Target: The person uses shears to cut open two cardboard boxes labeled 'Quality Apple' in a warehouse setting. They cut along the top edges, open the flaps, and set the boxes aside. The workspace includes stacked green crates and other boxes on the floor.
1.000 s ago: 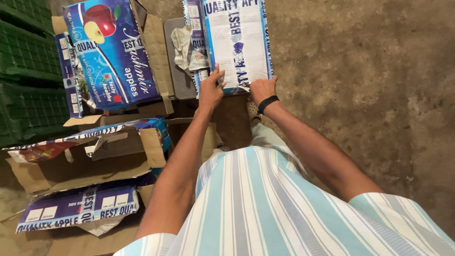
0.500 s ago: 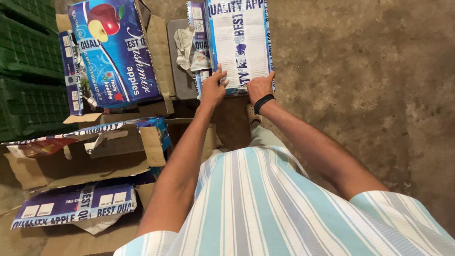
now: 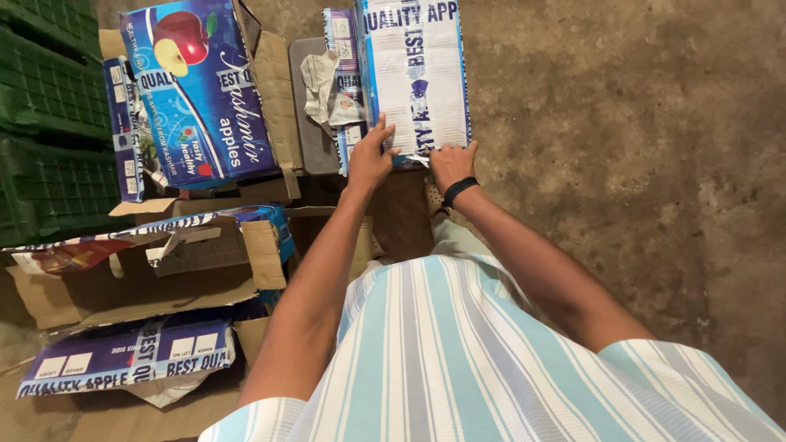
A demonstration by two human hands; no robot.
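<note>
The person is bending over a white and blue apple carton (image 3: 416, 78) that is lying on the concrete floor (image 3: 639, 164), at the far side of the pile of boxes. Both hands are resting on the near end of this carton. The left hand (image 3: 370, 160) is lying with spread fingers on the near left corner, pressing the top down, it seems, so the carton is not sliding. The right hand (image 3: 453, 162), with a black wristband (image 3: 459, 190), is lying on the near right corner, and its fingers are pinching at a strip of tape or flap edge there; I cannot tell if they are really gripping it. The hands are a little apart, not touching each other.

To the left, a blue carton with an apple picture (image 3: 201, 90) is standing tilted on flattened brown cardboard (image 3: 274, 90). Crumpled paper (image 3: 323, 86) is lying between the two cartons. Nearer to the person, torn open cartons (image 3: 147, 270) are lying one over another, and green plastic crates (image 3: 41, 106) are stacked at the left edge of the floor
</note>
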